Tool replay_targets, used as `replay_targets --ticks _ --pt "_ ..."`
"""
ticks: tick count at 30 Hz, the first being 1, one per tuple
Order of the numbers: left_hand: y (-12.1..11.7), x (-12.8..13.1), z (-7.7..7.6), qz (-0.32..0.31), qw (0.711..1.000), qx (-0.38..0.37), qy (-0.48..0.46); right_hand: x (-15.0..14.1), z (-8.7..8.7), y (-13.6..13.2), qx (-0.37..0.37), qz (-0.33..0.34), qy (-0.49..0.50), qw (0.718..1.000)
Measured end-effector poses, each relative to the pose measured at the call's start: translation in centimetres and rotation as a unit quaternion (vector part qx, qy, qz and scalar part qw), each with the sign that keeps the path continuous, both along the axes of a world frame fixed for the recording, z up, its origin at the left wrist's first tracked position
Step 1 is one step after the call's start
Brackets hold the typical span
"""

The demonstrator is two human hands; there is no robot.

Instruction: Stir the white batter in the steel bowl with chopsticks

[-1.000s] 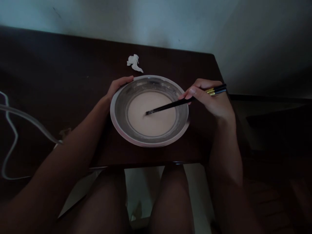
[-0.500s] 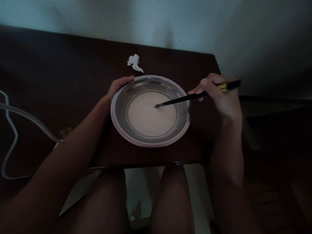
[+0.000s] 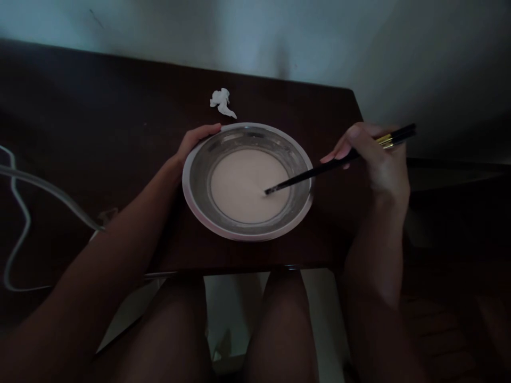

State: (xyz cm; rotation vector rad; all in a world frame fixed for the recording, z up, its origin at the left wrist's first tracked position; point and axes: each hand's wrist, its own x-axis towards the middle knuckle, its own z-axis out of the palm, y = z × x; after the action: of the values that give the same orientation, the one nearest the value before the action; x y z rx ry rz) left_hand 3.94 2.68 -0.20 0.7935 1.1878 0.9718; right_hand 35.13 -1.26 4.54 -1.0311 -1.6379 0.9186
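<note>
A shallow metal bowl (image 3: 199,215) stands on the dark table, holding a pale, cream-coloured liquid (image 3: 243,186). My left hand (image 3: 191,141) grips the bowl's far left side, with one finger along the rim and the others hidden behind it. To the right of the bowl, my right hand (image 3: 375,154) is closed around black chopsticks (image 3: 319,169) with gold bands near their top end. They slant down to the left over the bowl's rim, and their tips dip into the liquid right of its middle.
Crumpled white tissue (image 3: 222,102) lies behind the bowl. Pale cables (image 3: 51,191) run across the table's left side. A light wall (image 3: 255,37) rises along the back edge of the dark table (image 3: 120,106). My legs (image 3: 283,324) are below the front edge.
My right hand has shifted right and slightly down with the chopsticks. Their tips have moved through the liquid toward the near right. My left hand stays on the bowl.
</note>
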Motion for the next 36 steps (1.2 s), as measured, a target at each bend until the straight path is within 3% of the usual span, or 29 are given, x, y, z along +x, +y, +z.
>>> replay_targets --ticks 5,10,16,21,27,33,36 --pt "0.26 -0.15 -0.17 -0.007 1.000 -0.004 -0.009 -0.92 -0.33 0.38 -0.008 0.085 -0.012 0.996" --pt "0.23 -0.15 -0.13 -0.008 1.000 0.000 -0.010 -0.18 -0.20 0.30 0.022 0.000 0.006 1.000" --pt "0.09 -0.09 -0.26 -0.015 1.000 0.013 -0.008 -0.71 -0.18 0.33 -0.013 0.091 -0.008 0.996" --pt "0.26 -0.27 -0.31 -0.020 1.000 0.012 -0.003 -0.11 0.01 0.19 0.007 0.013 0.001 1.000" --pt "0.22 -0.23 -0.31 -0.004 1.000 -0.001 -0.007 -0.84 -0.27 0.27 -0.022 0.096 -0.017 0.995" --pt "0.05 0.12 -0.01 0.005 1.000 -0.019 -0.016 -0.14 -0.18 0.17 0.005 -0.015 -0.006 1.000" --pt "0.11 0.22 0.01 0.026 0.999 -0.023 -0.011 -0.53 0.02 -0.06 -0.023 0.035 -0.010 0.999"
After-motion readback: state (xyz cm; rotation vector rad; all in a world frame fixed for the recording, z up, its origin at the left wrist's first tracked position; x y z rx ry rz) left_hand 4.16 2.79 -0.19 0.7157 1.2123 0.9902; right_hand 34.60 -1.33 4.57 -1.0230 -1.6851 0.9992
